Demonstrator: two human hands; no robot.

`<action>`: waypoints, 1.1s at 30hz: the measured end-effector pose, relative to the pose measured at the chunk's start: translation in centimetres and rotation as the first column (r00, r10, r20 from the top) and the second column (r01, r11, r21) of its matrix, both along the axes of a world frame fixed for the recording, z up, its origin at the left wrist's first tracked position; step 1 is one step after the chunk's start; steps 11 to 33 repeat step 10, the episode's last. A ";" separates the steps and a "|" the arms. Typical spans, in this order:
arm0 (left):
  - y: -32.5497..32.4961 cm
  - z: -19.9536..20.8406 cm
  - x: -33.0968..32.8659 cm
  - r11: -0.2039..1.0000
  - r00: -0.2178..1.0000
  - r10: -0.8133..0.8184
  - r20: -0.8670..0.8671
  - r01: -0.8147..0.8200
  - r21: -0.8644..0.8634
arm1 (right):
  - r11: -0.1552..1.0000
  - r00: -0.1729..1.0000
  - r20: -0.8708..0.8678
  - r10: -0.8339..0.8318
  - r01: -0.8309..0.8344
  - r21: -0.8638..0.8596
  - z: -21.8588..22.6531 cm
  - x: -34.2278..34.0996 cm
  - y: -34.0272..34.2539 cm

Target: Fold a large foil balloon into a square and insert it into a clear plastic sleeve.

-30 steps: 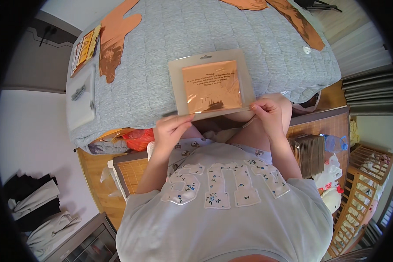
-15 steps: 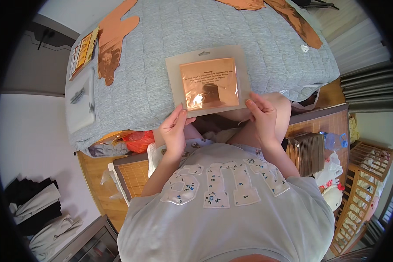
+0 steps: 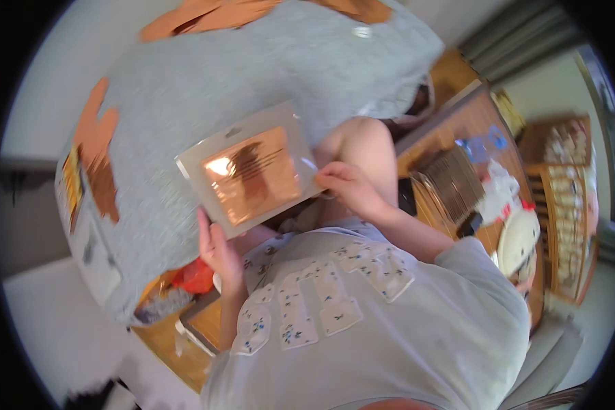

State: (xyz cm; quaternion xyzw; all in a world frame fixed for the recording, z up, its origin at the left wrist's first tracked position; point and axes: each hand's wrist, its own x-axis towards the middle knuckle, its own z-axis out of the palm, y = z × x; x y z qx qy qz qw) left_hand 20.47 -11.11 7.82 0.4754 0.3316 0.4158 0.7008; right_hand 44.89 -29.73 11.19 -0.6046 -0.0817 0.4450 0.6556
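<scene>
Both of my hands hold a flat grey package (image 3: 253,174) with a hang hole in its upper edge and a shiny copper-coloured plastic pouch in its middle. My left hand (image 3: 220,251) pinches the lower left corner, thumb and fingers at the edge. At the right edge, the fingers of my right hand (image 3: 352,188) are closed on the lower corner. The package is tilted above my lap and the edge of the bed, and light glares off the pouch. Motion blurs the picture, so the print on it is smeared.
Ahead lies a bed with a grey-blue quilt (image 3: 191,82), bearing copper-brown cut-out pieces (image 3: 96,160) and a yellow box (image 3: 72,179). To my right are a stack of brown flat packages (image 3: 451,181), a plastic bottle (image 3: 484,143) and a wooden crib (image 3: 560,198). A red bag (image 3: 193,277) sits by the bed's edge.
My view has swung to the right, so the bed's contents appear turned and shifted left. The package now sits further left in view and tilts, its right side higher. Both hands still grip it.
</scene>
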 end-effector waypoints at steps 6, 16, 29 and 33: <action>-1.1 -4.0 -0.9 0.912 0.899 -0.266 -0.348 0.351 0.211 | 0.954 0.981 0.144 0.132 -0.165 0.249 -1.8 1.0 -4.1; -2.7 -2.1 2.2 0.609 0.584 -0.791 -0.181 0.779 -0.151 | 0.973 0.992 -0.046 -0.118 0.124 0.195 0.1 4.6 -12.1; -2.7 -2.1 2.2 0.609 0.584 -0.791 -0.181 0.779 -0.151 | 0.973 0.992 -0.046 -0.118 0.124 0.195 0.1 4.6 -12.1; -2.7 -2.1 2.2 0.609 0.584 -0.791 -0.181 0.779 -0.151 | 0.973 0.992 -0.046 -0.118 0.124 0.195 0.1 4.6 -12.1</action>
